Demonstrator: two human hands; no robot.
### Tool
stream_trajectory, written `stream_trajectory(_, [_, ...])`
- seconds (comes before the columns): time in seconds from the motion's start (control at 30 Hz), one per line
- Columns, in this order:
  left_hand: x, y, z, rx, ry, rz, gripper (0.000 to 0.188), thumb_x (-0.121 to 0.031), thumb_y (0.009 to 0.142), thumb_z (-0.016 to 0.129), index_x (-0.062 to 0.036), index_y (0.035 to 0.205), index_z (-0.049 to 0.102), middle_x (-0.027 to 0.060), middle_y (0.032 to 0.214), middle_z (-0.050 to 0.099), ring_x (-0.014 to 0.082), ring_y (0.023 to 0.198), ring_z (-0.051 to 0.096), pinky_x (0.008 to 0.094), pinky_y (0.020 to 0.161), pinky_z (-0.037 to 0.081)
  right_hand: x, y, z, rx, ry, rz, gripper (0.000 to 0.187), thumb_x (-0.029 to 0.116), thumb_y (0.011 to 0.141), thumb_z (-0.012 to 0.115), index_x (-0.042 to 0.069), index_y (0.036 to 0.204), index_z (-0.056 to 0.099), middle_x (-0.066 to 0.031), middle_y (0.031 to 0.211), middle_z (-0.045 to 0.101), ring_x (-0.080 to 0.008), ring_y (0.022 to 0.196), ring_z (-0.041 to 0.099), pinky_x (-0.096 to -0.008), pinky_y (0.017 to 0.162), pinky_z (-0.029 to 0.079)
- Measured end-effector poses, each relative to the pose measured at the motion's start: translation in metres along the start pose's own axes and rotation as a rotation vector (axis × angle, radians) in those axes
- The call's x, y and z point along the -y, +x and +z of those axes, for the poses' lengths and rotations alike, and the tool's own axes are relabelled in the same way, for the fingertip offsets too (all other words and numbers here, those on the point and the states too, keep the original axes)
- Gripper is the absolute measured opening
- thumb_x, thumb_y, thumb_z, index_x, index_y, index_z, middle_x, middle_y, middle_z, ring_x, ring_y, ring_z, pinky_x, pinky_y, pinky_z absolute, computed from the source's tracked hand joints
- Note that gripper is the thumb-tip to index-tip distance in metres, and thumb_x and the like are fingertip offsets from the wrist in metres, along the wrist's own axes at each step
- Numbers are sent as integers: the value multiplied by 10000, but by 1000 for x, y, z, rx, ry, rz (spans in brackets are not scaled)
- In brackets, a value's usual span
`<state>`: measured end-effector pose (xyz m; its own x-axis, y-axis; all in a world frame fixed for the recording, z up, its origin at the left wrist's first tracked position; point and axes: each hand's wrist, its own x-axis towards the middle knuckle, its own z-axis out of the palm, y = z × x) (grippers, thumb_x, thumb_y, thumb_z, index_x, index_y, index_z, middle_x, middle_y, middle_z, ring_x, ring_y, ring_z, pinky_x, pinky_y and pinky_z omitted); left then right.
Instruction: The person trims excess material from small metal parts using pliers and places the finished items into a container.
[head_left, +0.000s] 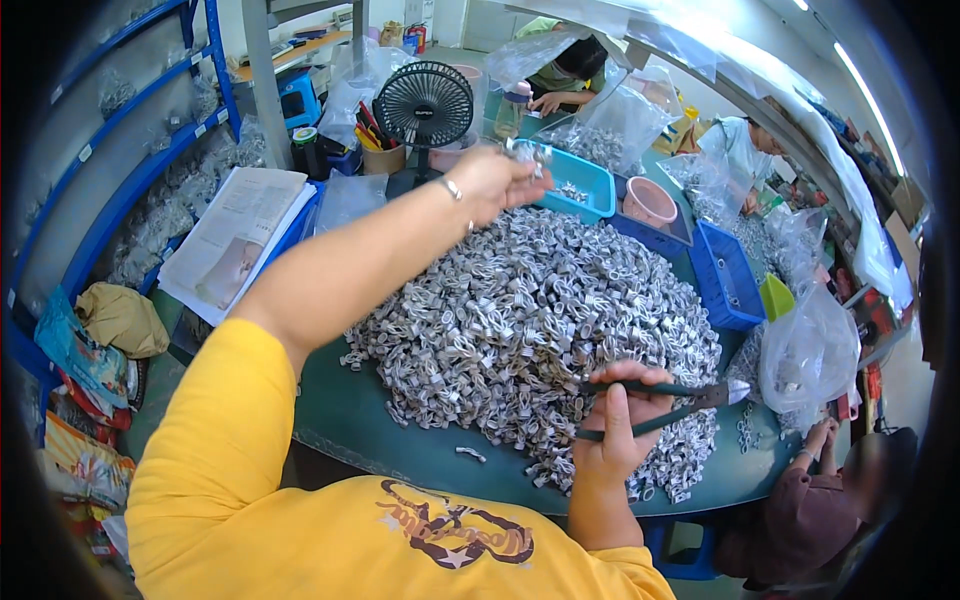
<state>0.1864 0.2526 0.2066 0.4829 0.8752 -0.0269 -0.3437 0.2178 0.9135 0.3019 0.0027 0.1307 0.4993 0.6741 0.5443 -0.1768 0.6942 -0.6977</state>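
Note:
A large heap of small silver metal parts with rings and loops [520,310] covers the green table [345,420]. My left hand [495,183] reaches over the heap's far edge, its fingers closed on a few silver metal parts [527,155], slightly blurred. Just right of that hand sits a teal plastic basket [597,188] with a few silver parts in it. In front of the heap's right side, my right hand [622,425] grips diagonal cutters [690,397] by their dark green handles. Their metal jaws point right, away from my body.
A black fan [424,105] stands behind my left forearm. Papers [235,240] lie at the left. A blue basket [727,275], a pink bowl [648,202] and plastic bags [812,345] line the right. Other people work at the far side and lower right.

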Motion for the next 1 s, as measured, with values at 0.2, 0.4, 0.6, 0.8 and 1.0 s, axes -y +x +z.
stream_trajectory(0.2, [7,96,-16,-182,-131,-176,235,30,862,421,99,1087,425,222,1051,533,315,985,583,383,823,531,2,-4,-48,-193,-132,-98,301,-8,799,535,60,1054,390,-141,888,539,-203,806,529,-328,768,436])
stream_trajectory(0.4, [14,133,2,-147,-217,-194,411,-273,916,433,24,1192,366,228,1076,503,377,1012,551,487,862,472,8,12,-83,-349,-246,-250,300,16,807,456,20,1097,379,-144,878,502,-207,813,490,-331,754,437])
stream_trajectory(0.6, [36,167,19,-187,-150,-348,434,-390,946,352,-22,1176,377,222,1097,502,383,1017,540,494,851,479,11,17,-94,-336,31,-222,321,27,793,431,35,1109,370,-130,894,458,-212,794,451,-352,736,428])
stream_trajectory(0.8, [68,196,39,-80,-23,-570,329,-312,963,338,-35,1118,424,176,1088,538,361,905,599,475,766,521,16,6,-111,-325,-59,-260,368,144,801,501,54,1121,343,-73,922,372,-171,809,322,-328,756,313])
stream_trajectory(1.0, [59,291,38,-61,-379,-208,445,-293,963,300,-10,1304,251,248,1323,265,394,1210,317,509,1011,279,12,14,-101,-299,-97,-351,447,133,787,544,61,1195,374,-105,899,485,-200,778,429,-355,726,412])
